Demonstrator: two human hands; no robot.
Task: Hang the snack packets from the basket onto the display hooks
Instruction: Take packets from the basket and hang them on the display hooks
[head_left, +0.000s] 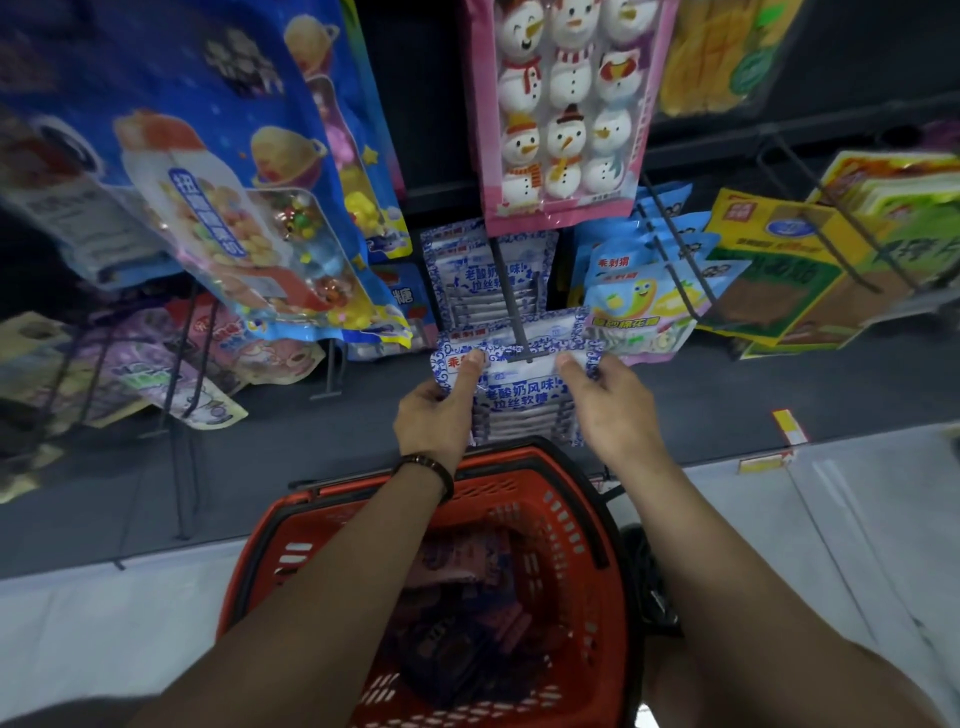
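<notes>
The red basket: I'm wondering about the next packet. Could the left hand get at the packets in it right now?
Probably not yet: the left hand and right hand both grip the blue-and-white packet at the hook. The red basket sits open just below.

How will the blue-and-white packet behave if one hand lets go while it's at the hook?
Likely floppy: the blue-and-white packet is thin film, pinched at its top corners by the left hand and right hand. It would probably sag or swing from one corner. Its glossy surface looks slippery. It seems light, since fingertips alone hold it at the hook.
</notes>
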